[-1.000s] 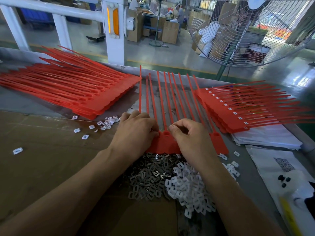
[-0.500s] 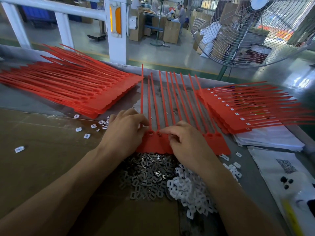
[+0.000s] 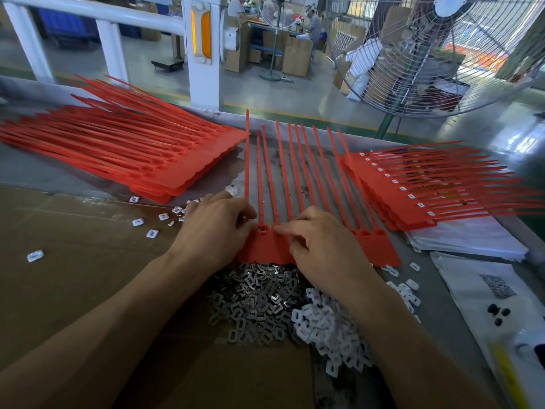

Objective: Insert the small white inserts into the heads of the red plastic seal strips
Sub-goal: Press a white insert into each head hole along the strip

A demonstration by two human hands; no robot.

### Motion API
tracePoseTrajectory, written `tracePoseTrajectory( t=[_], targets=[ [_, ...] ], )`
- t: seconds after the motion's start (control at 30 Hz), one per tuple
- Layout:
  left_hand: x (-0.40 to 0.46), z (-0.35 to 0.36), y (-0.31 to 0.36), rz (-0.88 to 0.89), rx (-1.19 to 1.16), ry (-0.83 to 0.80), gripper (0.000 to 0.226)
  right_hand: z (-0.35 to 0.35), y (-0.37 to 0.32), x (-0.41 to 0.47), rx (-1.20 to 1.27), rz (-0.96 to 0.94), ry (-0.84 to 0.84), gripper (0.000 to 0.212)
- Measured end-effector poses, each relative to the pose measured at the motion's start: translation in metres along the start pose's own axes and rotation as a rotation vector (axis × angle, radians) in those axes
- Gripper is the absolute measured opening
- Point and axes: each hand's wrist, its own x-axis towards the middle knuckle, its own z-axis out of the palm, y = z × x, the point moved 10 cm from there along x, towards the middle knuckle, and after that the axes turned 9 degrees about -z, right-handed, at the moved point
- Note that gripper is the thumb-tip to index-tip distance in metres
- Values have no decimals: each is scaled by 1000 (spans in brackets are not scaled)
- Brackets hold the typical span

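A row of red seal strips (image 3: pixel 380 246) lies in front of me, flat heads near me and thin tails pointing away. My left hand (image 3: pixel 218 228) presses on the left end of the row, thumb and fingers pinched at one head (image 3: pixel 263 229). My right hand (image 3: pixel 321 246) lies over the middle heads, its index fingertip pushing on the neighbouring head. Any insert under that fingertip is hidden. Just below the heads sits a heap of white inserts (image 3: pixel 327 329), beside a heap of grey metal clips (image 3: pixel 256 302).
A tall stack of red strips (image 3: pixel 132 152) lies at the left. Another stack with white inserts in its heads (image 3: pixel 427 190) lies at the right, on white sheets (image 3: pixel 472 243). Loose inserts (image 3: pixel 152 233) dot the brown cardboard. A big fan (image 3: pixel 436 48) stands beyond the table.
Both hands have slid left along the row of heads. More heads at the right end now show. My right index finger has stretched out onto a head.
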Motion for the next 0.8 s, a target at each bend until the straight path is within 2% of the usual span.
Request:
tracePoseTrajectory(
  t=[0.23, 0.43, 0.67, 0.8],
  targets=[
    [0, 1, 2, 8, 7, -6, 17, -2, 0, 11, -36, -28, -16, 25],
    [2, 1, 0, 10, -24, -3, 16, -1, 1, 13, -67, -96, -84, 30],
    [3, 0, -1, 14, -35, 3, 16, -5, 16, 10, 165, -14, 36, 22],
    [3, 2, -2, 9, -39, 0, 16, -6, 19, 7, 188, 4, 67, 22]
  ],
)
